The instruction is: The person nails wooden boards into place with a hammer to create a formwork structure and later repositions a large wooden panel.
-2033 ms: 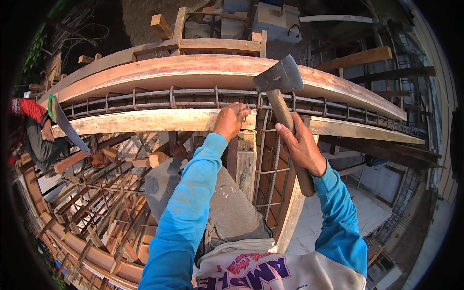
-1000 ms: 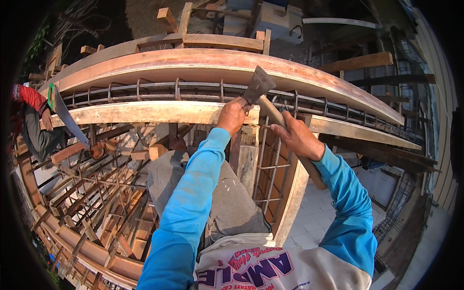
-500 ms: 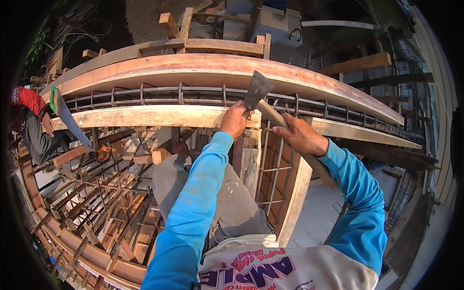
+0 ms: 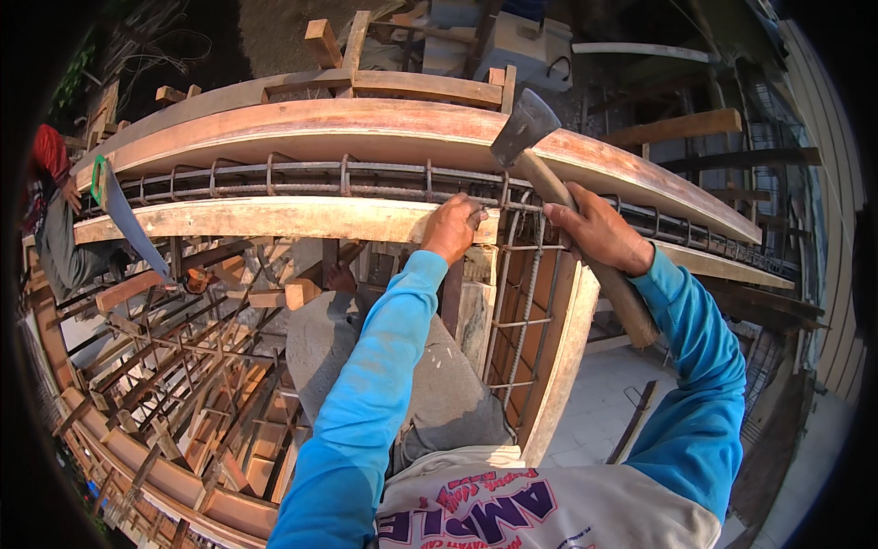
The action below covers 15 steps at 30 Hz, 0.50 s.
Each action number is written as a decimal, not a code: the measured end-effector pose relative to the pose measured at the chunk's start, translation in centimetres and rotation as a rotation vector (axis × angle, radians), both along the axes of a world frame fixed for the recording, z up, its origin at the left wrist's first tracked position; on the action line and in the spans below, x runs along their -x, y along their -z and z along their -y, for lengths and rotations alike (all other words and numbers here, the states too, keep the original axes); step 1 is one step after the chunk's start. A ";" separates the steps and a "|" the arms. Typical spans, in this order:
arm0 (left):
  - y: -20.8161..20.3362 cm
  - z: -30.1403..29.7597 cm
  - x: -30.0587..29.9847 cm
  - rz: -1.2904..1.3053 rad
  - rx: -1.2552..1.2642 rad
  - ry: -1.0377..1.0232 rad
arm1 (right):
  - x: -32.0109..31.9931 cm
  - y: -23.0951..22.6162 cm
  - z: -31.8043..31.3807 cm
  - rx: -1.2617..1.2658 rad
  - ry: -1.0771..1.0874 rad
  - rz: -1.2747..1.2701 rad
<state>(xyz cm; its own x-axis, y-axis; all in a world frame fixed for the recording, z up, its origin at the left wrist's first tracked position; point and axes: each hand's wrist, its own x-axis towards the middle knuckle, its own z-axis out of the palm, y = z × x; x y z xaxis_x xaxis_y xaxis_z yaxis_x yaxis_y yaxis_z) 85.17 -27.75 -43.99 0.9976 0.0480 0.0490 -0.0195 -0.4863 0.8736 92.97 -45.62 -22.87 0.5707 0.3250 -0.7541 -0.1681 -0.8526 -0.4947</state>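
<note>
My right hand (image 4: 604,233) is wrapped around the wooden handle of a hatchet (image 4: 528,128). The hatchet's dark, flared steel head is raised above the far formwork board (image 4: 366,121), up and to the right of my left hand. On the near board (image 4: 302,220), close to its joint with an upright post (image 4: 476,316), my left hand (image 4: 453,227) rests with its fingers pinched together. Whatever sits at those fingertips is too small to make out. Between the two boards runs a steel rebar cage (image 4: 306,181), which passes just beyond both hands.
A handsaw (image 4: 128,220) with a green handle leans on the boards at left, beside another person in a red sleeve (image 4: 50,151). Vertical rebar (image 4: 523,320) stands in a timber form below my hands. Timber framing (image 4: 174,366) spreads at lower left.
The hatchet has been lifted up and to the right, away from my left hand, with my right hand moving along. My left hand stays pinched on the near board.
</note>
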 end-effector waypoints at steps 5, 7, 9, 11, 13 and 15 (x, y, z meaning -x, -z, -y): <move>-1.2 0.0 -0.5 -0.044 0.056 0.089 | 2.2 2.2 0.6 -0.142 0.189 0.287; -1.2 0.1 -0.5 0.003 0.023 0.081 | 2.1 1.9 0.3 0.003 -0.068 -0.103; -1.0 -0.3 -0.1 -0.029 -0.019 0.070 | 0.8 1.0 -0.1 -0.008 -0.031 -0.126; -1.2 -0.3 -0.1 -0.023 -0.002 0.057 | 0.5 -0.4 -0.7 -0.014 0.053 -0.098; -1.0 -0.5 -0.3 -0.004 0.053 0.085 | 0.2 -1.1 -0.7 -0.055 0.095 0.083; -0.7 -0.3 -0.1 -0.022 0.043 0.069 | 0.7 -1.1 -1.3 -0.176 0.269 0.302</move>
<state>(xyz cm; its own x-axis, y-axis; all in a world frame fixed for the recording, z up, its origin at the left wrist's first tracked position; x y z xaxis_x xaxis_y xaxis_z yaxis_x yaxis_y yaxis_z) 85.27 -27.41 -43.27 0.9995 -0.0194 0.0262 -0.0321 -0.4468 0.8941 92.30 -44.35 -21.82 0.8390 0.2434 -0.4867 -0.1983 -0.6963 -0.6899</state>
